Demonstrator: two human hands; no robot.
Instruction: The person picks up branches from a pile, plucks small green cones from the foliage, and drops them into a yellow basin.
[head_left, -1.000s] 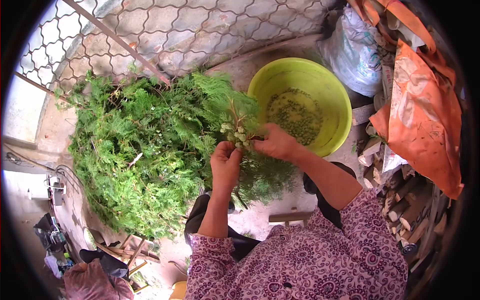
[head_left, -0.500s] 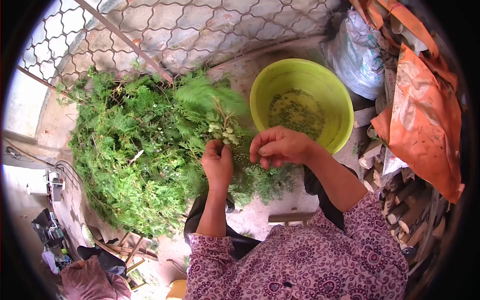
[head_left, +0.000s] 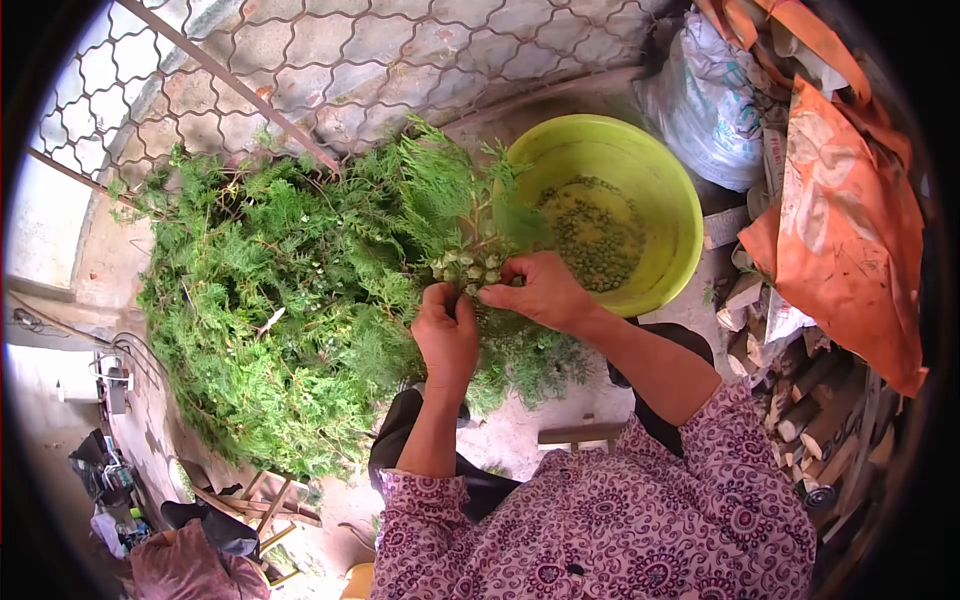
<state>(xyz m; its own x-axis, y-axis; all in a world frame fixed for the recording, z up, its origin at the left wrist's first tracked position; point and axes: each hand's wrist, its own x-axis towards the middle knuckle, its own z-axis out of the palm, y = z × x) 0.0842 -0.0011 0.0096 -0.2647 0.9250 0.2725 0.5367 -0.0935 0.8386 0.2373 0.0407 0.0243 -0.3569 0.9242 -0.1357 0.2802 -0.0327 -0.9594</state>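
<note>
My left hand (head_left: 446,335) is closed on the stem end of a leafy evergreen branch (head_left: 440,195), its feathery foliage pointing away from me. A cluster of pale green cones (head_left: 466,268) sits on the branch just above my fingers. Thumb and fingers of my right hand (head_left: 545,290) pinch at the right side of this cluster; the exact cone between them is partly hidden. Beyond my right hand stands a yellow-green basin (head_left: 680,215), with many small green cones (head_left: 600,240) scattered over its bottom.
A large heap of cut evergreen branches (head_left: 270,340) lies to the left, against a wire mesh fence (head_left: 370,75). On the right are a white sack (head_left: 710,110), an orange sheet (head_left: 845,230) and stacked firewood (head_left: 820,420). A wooden stool edge (head_left: 580,437) shows near my lap.
My right hand has moved left and closed on the cone cluster, having been apart from it. The branch has shifted slightly right, and its blurred foliage is now mostly sharp.
</note>
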